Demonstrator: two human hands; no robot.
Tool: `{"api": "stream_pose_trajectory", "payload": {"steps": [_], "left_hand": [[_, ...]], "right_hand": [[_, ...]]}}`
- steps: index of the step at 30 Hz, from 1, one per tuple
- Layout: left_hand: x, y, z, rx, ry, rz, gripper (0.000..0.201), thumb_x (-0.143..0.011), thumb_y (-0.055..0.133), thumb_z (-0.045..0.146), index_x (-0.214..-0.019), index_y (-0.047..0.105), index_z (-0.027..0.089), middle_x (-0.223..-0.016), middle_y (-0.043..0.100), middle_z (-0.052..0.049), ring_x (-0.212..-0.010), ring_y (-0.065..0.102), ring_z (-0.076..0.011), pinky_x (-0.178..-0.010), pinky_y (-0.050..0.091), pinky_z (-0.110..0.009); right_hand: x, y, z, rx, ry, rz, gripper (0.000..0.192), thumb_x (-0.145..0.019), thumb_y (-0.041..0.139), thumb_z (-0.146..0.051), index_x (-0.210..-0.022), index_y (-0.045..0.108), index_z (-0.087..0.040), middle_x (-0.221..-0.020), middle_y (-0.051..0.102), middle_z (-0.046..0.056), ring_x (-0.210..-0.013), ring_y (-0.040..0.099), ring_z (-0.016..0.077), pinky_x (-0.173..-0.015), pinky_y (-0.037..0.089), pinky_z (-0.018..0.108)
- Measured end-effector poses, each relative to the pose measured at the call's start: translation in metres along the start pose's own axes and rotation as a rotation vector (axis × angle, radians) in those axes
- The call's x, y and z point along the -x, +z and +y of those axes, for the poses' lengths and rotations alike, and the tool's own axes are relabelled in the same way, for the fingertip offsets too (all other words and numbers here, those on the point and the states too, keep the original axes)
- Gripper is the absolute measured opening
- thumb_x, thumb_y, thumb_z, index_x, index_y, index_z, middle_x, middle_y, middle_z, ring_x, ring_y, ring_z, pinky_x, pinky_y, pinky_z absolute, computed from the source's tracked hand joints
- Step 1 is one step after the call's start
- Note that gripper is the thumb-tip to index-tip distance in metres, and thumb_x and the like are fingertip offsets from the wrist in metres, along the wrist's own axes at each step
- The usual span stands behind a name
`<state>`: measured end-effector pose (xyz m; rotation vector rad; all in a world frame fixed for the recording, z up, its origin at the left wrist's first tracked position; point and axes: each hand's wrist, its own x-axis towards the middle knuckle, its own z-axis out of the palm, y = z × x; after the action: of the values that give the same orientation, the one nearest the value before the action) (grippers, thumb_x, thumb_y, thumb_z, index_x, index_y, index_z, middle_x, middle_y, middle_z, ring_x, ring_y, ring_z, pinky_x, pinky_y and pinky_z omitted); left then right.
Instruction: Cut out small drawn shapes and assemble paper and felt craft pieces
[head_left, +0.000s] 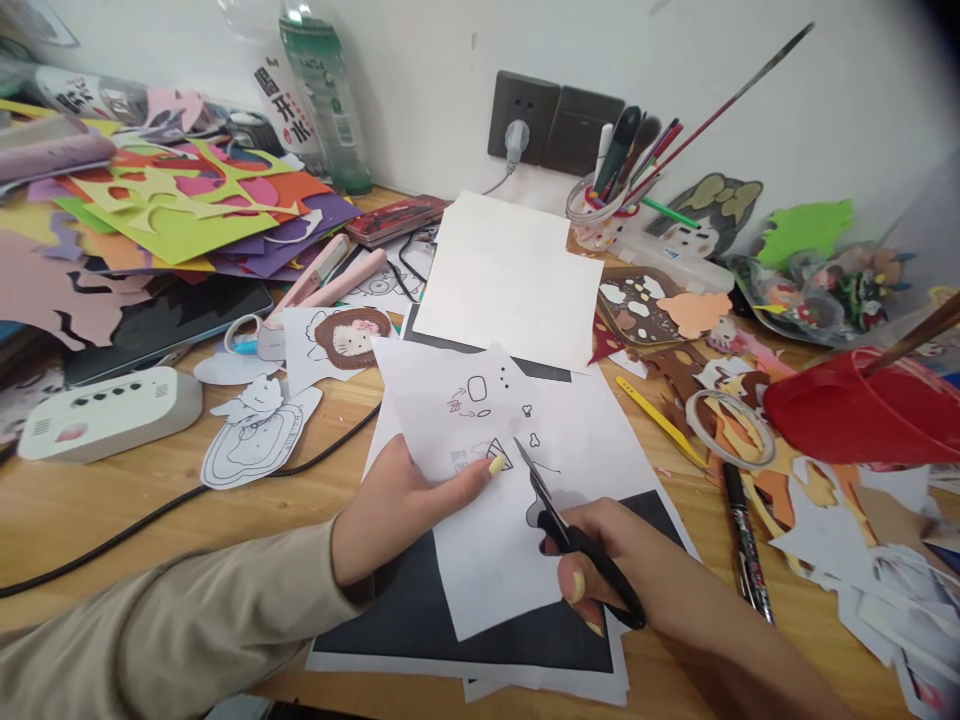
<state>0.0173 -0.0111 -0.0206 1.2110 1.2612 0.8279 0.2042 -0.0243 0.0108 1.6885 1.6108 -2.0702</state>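
A person sits at a cluttered wooden worktop (pixel 150 490), cutting paper. The left hand (pixel 397 505) pins a white sheet of paper (pixel 480 520) with small line drawings, its fingers (pixel 480 472) closed on the sheet's edge, one yellow-painted nail beside a little triangle drawing. The right hand (pixel 607 560) grips black scissors (pixel 570 535), fingers curled through the handles; the blades are slightly apart, tips pointing up and away, just to the right of the left fingertips, biting into the sheet.

Under the sheet lies a printed page with large black areas (pixel 450 620). Beyond the fingers, a blank white sheet (pixel 510 280) rests toward the wall. To the left of the left hand lie paper cut-outs of cartoon figures (pixel 255 430), a black cable (pixel 150 515), a white device (pixel 105 410) and a heap of coloured paper (pixel 180 210). To the right of the right hand lie a black marker (pixel 746 545), a yellow stick (pixel 660 420), a roll of clear tape (pixel 731 425) and many brown and orange scraps (pixel 825 500).

A clear cup (pixel 600 215) near the wall socket (pixel 555 125) holds pens and brushes. A red cup (pixel 862 410) at far right has a brush handle in it.
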Motion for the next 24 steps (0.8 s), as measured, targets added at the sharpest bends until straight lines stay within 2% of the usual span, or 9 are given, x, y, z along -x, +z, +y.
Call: {"api": "stream_pose_trajectory", "payload": {"steps": [5,8,10,16,21,24], "left_hand": [[0.001,0.001,0.000,0.076,-0.003,-0.061,0.040,-0.067,0.060,0.031,-0.102,0.048,0.018,-0.110,0.054,-0.003,-0.097,0.053,-0.0171,-0.083,0.047,-0.025],[0.002,0.002,-0.001,0.085,-0.003,-0.062,0.043,-0.065,0.062,0.029,-0.104,0.046,0.018,-0.111,0.054,-0.004,-0.099,0.052,-0.0176,-0.084,0.046,-0.025],[0.002,0.002,0.001,0.110,-0.016,-0.070,0.042,-0.066,0.062,0.029,-0.103,0.047,0.018,-0.109,0.055,-0.004,-0.096,0.054,-0.0184,-0.081,0.048,-0.027],[0.001,-0.001,0.012,0.157,-0.117,-0.135,0.038,-0.068,0.059,0.033,-0.101,0.049,0.016,-0.109,0.054,-0.006,-0.091,0.056,-0.0197,-0.073,0.051,-0.028],[-0.001,-0.002,0.009,0.127,-0.072,-0.112,0.034,-0.067,0.060,0.033,-0.098,0.052,0.020,-0.104,0.058,-0.001,-0.093,0.055,-0.0160,-0.076,0.049,-0.023],[-0.003,-0.004,0.008,0.080,-0.089,-0.144,0.035,-0.066,0.060,0.034,-0.098,0.054,0.019,-0.103,0.058,-0.002,-0.094,0.055,-0.0172,-0.080,0.048,-0.026]], "right_hand": [[0.001,-0.001,-0.003,-0.003,-0.100,0.003,0.029,-0.071,0.047,-0.039,-0.057,0.042,-0.014,-0.047,0.042,-0.004,-0.045,0.035,0.0049,-0.045,0.028,0.019],[0.001,-0.004,-0.003,0.011,-0.068,-0.049,0.033,-0.070,0.048,-0.043,-0.056,0.041,-0.014,-0.050,0.043,-0.003,-0.047,0.037,0.0056,-0.046,0.029,0.019],[0.002,-0.006,-0.003,0.018,-0.028,-0.076,0.032,-0.069,0.050,-0.043,-0.056,0.043,-0.014,-0.051,0.045,-0.002,-0.048,0.037,0.0057,-0.045,0.029,0.018],[0.006,-0.007,-0.003,0.031,-0.003,-0.030,0.020,-0.067,0.053,-0.033,-0.061,0.049,-0.014,-0.055,0.047,-0.003,-0.052,0.041,0.0068,-0.048,0.031,0.018],[0.005,-0.009,-0.002,0.105,0.059,-0.043,0.016,-0.067,0.052,-0.031,-0.066,0.052,-0.015,-0.056,0.050,-0.002,-0.055,0.044,0.0091,-0.049,0.032,0.019],[0.005,-0.009,0.000,0.144,0.047,-0.003,0.017,-0.066,0.052,-0.032,-0.065,0.052,-0.015,-0.055,0.048,-0.002,-0.053,0.041,0.0088,-0.047,0.029,0.019]]}}
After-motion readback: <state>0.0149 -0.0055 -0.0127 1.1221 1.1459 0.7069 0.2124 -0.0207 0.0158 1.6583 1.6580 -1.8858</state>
